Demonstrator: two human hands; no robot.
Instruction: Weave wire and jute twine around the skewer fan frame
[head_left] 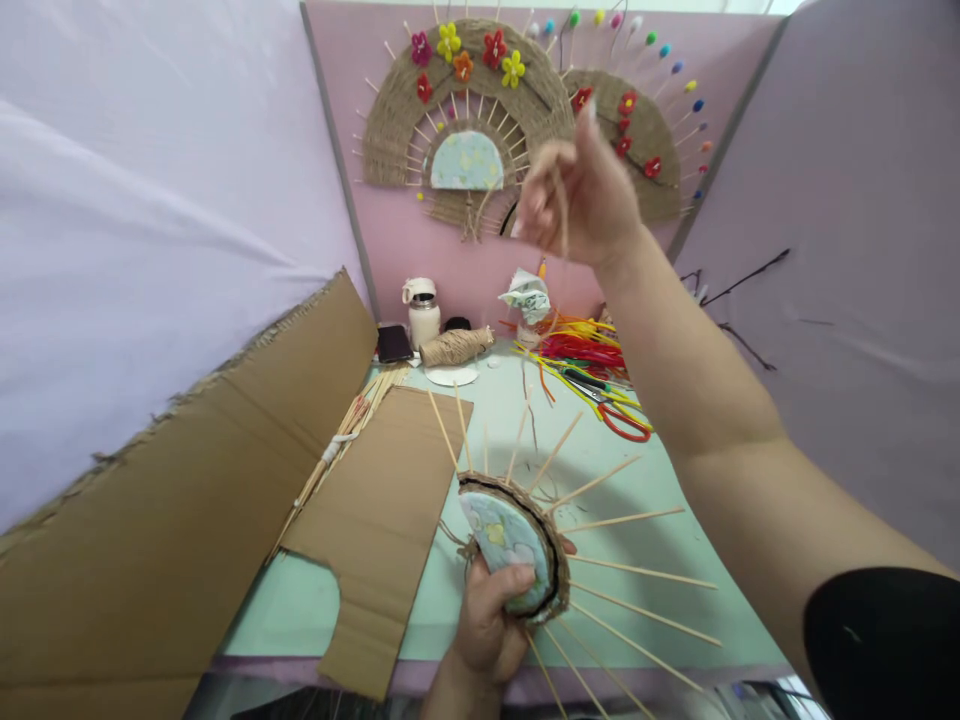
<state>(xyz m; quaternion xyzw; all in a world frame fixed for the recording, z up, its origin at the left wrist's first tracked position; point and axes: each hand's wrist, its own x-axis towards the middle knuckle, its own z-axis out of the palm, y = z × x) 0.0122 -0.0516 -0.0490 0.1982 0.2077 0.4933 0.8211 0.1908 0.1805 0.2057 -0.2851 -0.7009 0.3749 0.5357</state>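
Observation:
My left hand [487, 615] grips a half-round fan piece [510, 545] near the table's front edge. The piece has a pale patterned centre, a band of woven jute round it and several thin wooden sticks [622, 520] fanning outward. My right hand [577, 195] is raised high in front of the back wall, fingers pinched on a strand of jute twine [561, 210] that hangs down from them. The strand's lower run toward the fan piece is too thin to follow.
Cardboard sheets [375, 520] lie at the left beside a bundle of sticks [341, 440]. At the back stand a white jar [422, 310], a phone [394, 343] and a twine spool [455, 346]. Coloured strips and red-handled scissors [611, 405] lie at the right. Finished fans [465, 120] hang on the wall.

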